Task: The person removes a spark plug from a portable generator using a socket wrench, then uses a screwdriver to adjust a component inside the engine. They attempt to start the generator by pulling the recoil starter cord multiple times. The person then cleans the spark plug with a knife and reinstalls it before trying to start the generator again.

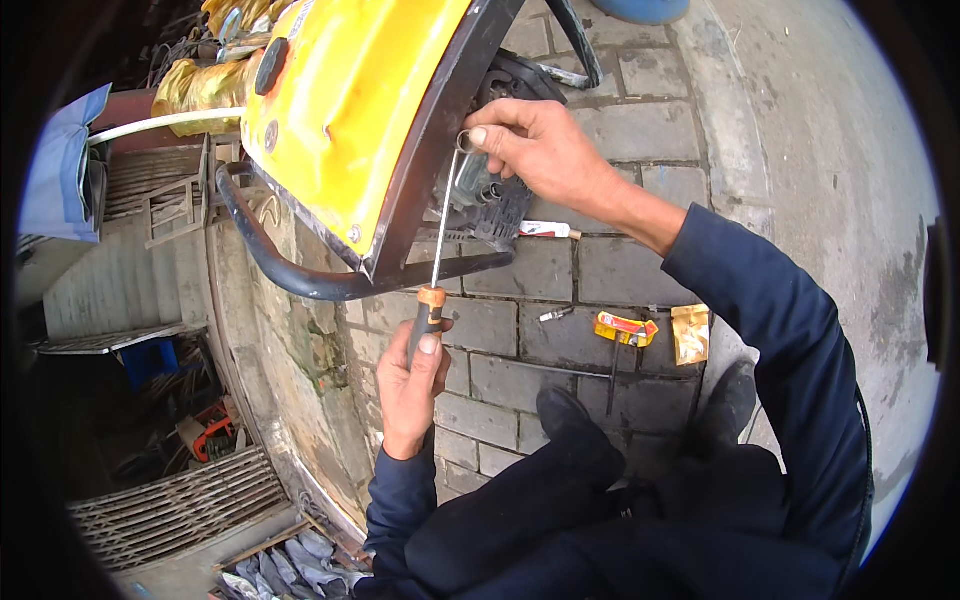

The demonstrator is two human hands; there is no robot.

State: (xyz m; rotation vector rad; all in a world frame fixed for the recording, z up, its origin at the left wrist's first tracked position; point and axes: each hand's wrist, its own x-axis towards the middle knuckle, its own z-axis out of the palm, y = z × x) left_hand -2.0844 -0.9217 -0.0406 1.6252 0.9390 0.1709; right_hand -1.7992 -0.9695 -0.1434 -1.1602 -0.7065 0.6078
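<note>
My left hand (410, 385) is closed round the orange-and-black handle of a screwdriver (431, 305), its long shaft pointing up and away. The tip meets a small thin ring (463, 141), pinched between the thumb and forefinger of my right hand (540, 148). Both hands are beside a machine with a yellow panel (345, 120) and a dark metal frame (418, 150). Below my right hand, a clear cup-like part (474, 182) sits among the machine's black parts. Whether the ring touches the machine cannot be made out.
On the paving lie a white-and-red tube (545, 229), a small metal piece (555, 314), a yellow-and-red package (626, 329), a gold packet (690, 335) and a T-shaped tool (613, 378). The machine's bent black tube (300, 283) juts toward me. My shoes (565, 412) stand close by.
</note>
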